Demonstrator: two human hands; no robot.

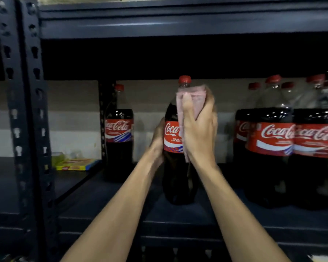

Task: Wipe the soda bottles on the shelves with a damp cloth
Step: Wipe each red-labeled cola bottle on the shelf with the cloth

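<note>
The soda bottle (176, 178) being wiped stands upright in the middle of the frame, near the front edge of the dark metal shelf (178, 210), with its red cap (184, 79) on. A folded pink cloth (194, 95) is wrapped over its shoulder and neck, just below the cap, and hangs down the right side of the red label.

The right hand (199, 129) holds the cloth against the bottle: the thumb lies flat over the cloth on the near side and the other fingers (209, 103) curl round it on the far right, so the bottle's upper part sits inside this grip. The left hand (157, 142) grips the bottle from the left at label height; its fingers go behind the bottle and are mostly hidden.

On the same shelf, a second bottle (118, 140) stands at the back, to the left, well apart. A tight group of bottles (273, 148) fills the right of the frame. A yellow packet (74, 164) lies flat at centre left. A perforated upright post (27, 110) runs down the left side, and the upper shelf beam (178, 25) crosses the top.
</note>
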